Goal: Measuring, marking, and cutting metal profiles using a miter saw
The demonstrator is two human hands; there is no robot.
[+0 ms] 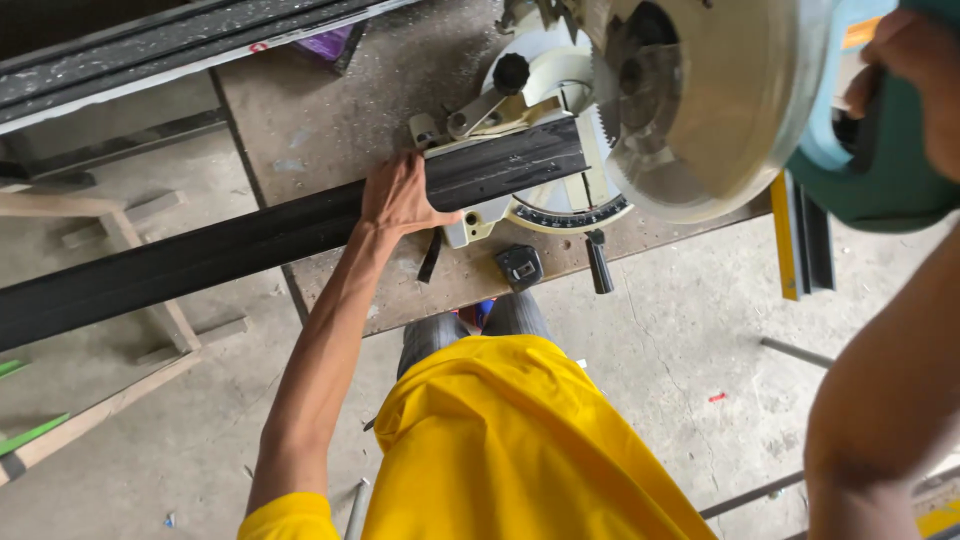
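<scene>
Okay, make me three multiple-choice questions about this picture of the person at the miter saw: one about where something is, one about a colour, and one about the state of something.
1. Where does the left hand rest?
A. On the long black bar, beside the saw's fence
B. On the floor
C. On the tape measure

2. What colour is the saw handle gripped by the right hand?
A. Red
B. Teal green
C. White

3. How does the saw blade stand relative to the bar?
A. Buried fully in the bar
B. Taken off the saw
C. Raised above the bar, inside its pale guard

Answers: 1 A, the palm lies flat on the bar just left of the fence. 2 B, the housing under the fingers is teal green. 3 C, the blade teeth show above the bar, which lies uncut beneath.
</scene>
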